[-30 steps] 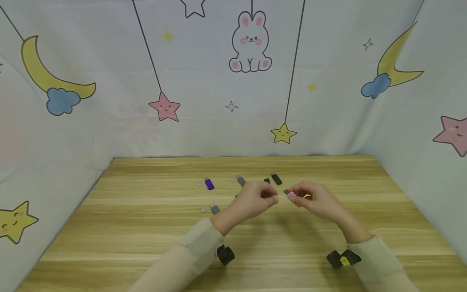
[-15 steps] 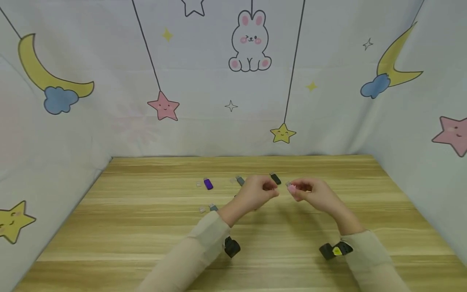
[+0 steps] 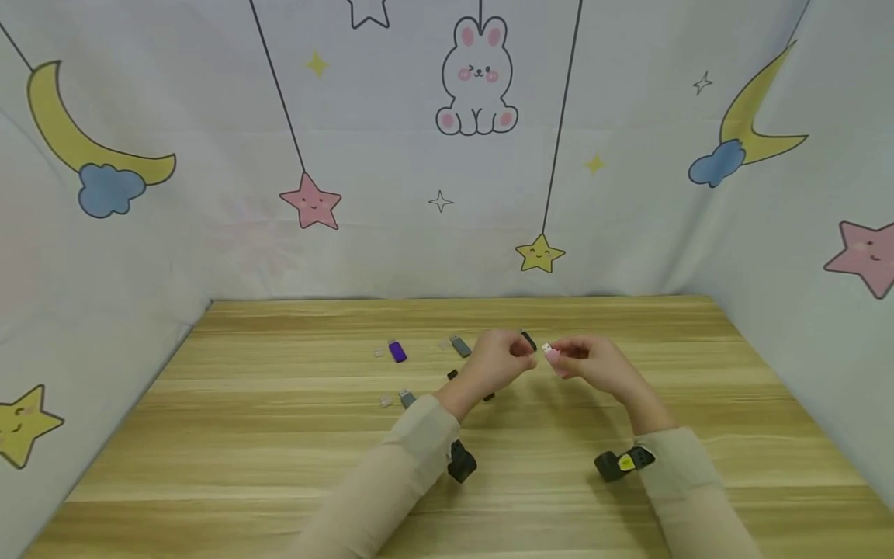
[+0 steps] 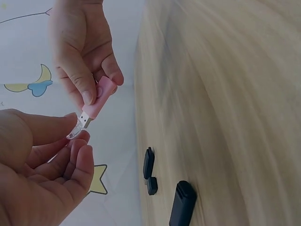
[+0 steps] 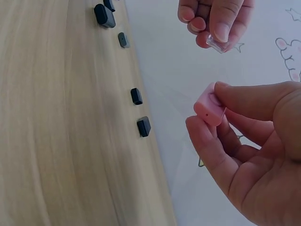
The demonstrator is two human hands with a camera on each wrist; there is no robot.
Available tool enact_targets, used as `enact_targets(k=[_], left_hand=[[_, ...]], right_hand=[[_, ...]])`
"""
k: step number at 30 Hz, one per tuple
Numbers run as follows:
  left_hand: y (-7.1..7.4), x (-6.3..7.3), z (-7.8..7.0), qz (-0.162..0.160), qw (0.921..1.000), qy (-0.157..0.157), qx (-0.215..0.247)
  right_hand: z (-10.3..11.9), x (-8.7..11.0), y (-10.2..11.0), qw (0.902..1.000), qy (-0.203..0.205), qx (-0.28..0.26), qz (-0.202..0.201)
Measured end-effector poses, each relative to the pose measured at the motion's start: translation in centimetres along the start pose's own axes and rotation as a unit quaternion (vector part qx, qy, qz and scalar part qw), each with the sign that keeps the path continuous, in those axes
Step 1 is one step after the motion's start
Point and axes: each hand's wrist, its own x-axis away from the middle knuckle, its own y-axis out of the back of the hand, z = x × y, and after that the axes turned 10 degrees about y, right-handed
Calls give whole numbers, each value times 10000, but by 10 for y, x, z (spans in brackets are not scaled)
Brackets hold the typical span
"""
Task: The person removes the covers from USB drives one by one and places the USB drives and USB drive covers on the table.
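My right hand (image 3: 594,363) pinches a pink USB stick (image 4: 99,96) between thumb and fingers, above the table. Its bare metal plug (image 4: 85,119) points toward my left hand (image 3: 497,362). There, thumb and fingertips pinch a small clear cap (image 4: 74,131). In the left wrist view the cap sits right at the plug's end; whether they touch I cannot tell. The right wrist view shows the pink stick's rear end (image 5: 210,107) and the clear cap (image 5: 216,44) beyond it. Fingers cover part of both pieces.
On the wooden table (image 3: 279,466) lie a purple USB stick (image 3: 397,352), grey USB sticks (image 3: 461,346) and a black one (image 3: 528,340). Clear caps (image 3: 379,352) lie beside some. A black cap (image 3: 452,374) and a dark piece (image 3: 489,397) are near my left wrist.
Both forearms have shifted inward and slightly forward. My right hand has turned the pink stick, whose plug now points up and left, and the hands are closer together.
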Motion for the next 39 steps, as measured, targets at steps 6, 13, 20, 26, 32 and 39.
enact_targets(k=[6, 13, 20, 26, 32, 39], left_hand=[[-7, -6, 5, -71, 9996, -72, -266], [-13, -13, 9, -98, 9988, 53, -471], [-18, -18, 11, 117, 9977, 415, -516], [-21, -22, 14, 193, 9961, 620, -605], [-22, -26, 17, 340, 9954, 602, -669], [-24, -31, 21, 362, 9937, 623, -860]], right_hand=[[-8, -4, -4, 9994, -258, -207, 25], [-13, -9, -8, 9989, -441, -36, 156], [-13, -12, -11, 9975, -633, -4, 320], [-20, -17, -12, 9965, -692, 94, 470], [-24, -19, -13, 9955, -775, 122, 532], [-31, -21, -15, 9956, -739, 257, 516]])
